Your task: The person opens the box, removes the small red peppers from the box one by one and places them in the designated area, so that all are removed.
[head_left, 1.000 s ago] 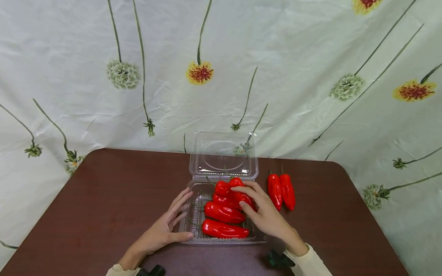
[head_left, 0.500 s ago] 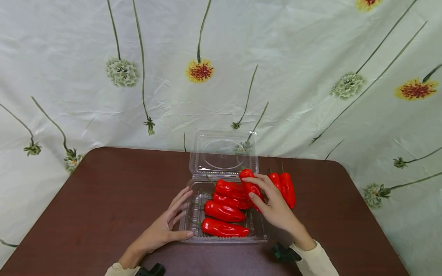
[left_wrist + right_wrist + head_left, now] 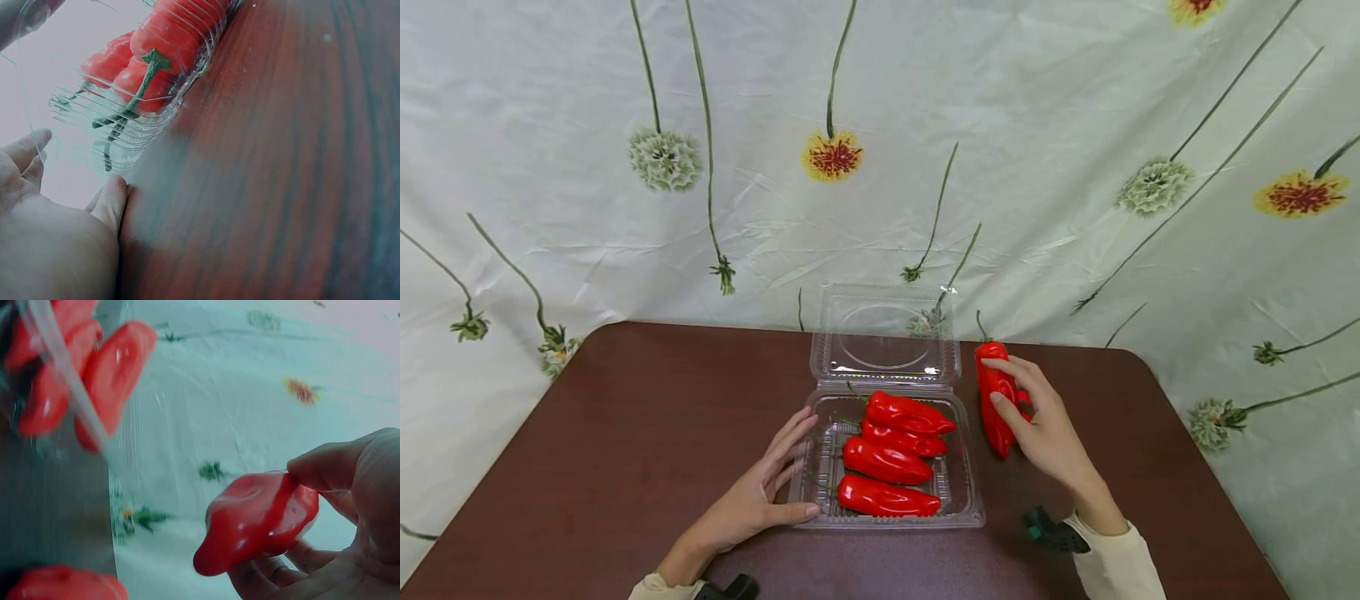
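A clear plastic clamshell container (image 3: pixel 887 525) stands open mid-table with several red peppers (image 3: pixel 887 461) lying crosswise in it. My left hand (image 3: pixel 752 504) rests along its left side, fingers and thumb extended against the wall. In the left wrist view, green pepper stems (image 3: pixel 150 65) show through the ribbed plastic beside that hand (image 3: pixel 59 240). Right of the container, my right hand (image 3: pixel 1048 429) grips a red pepper (image 3: pixel 992 387) between thumb and fingers, stem pointing away. The right wrist view shows this pepper (image 3: pixel 256 522) raised, tip toward the camera. It mostly hides the loose peppers (image 3: pixel 1024 402) behind it.
The container's transparent lid (image 3: pixel 891 377) stands raised at the back. A brown wooden table (image 3: pixel 647 442) lies under everything, with a flower-printed white cloth (image 3: pixel 760 208) hanging behind it. In the right wrist view, a loose pepper (image 3: pixel 65 586) shows at the lower left.
My right hand has lifted a pepper from the container's far right part and carried it right, over to the loose peppers. My left hand has stayed in place.
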`<state>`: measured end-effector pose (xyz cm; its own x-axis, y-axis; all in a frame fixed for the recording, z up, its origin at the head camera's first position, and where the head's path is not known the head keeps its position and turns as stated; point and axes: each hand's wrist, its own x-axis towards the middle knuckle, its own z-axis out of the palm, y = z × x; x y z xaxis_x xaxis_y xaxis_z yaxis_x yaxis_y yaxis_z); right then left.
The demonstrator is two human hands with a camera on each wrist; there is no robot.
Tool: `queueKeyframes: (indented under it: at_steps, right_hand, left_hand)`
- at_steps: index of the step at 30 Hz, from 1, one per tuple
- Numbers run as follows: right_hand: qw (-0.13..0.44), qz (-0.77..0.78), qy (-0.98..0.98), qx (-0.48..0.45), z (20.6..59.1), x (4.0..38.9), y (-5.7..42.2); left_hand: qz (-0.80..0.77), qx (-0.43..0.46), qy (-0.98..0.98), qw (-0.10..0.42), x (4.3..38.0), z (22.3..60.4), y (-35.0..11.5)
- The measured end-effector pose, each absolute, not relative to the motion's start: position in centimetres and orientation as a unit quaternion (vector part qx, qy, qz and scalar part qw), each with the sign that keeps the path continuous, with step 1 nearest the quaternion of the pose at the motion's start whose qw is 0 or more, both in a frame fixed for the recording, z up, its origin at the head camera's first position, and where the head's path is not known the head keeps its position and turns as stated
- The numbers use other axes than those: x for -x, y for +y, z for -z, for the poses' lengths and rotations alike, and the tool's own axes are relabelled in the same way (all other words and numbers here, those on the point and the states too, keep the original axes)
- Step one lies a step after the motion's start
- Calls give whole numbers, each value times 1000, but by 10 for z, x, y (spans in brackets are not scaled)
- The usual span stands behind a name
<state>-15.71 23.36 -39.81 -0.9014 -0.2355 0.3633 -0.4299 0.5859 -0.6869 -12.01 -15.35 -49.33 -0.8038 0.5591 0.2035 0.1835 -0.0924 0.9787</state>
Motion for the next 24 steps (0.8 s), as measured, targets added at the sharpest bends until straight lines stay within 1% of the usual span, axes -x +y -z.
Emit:
queueKeyframes:
  at_steps: [13, 24]
  right_hand:
    - [88, -393, -904, -143, 411, 170, 277]
    - [44, -384, -919, -79, 412, 174, 306]
  left_hand:
    - [-683, -278, 660, 142, 120, 495, -154]
    - [-684, -278, 659, 140, 121, 495, -154]
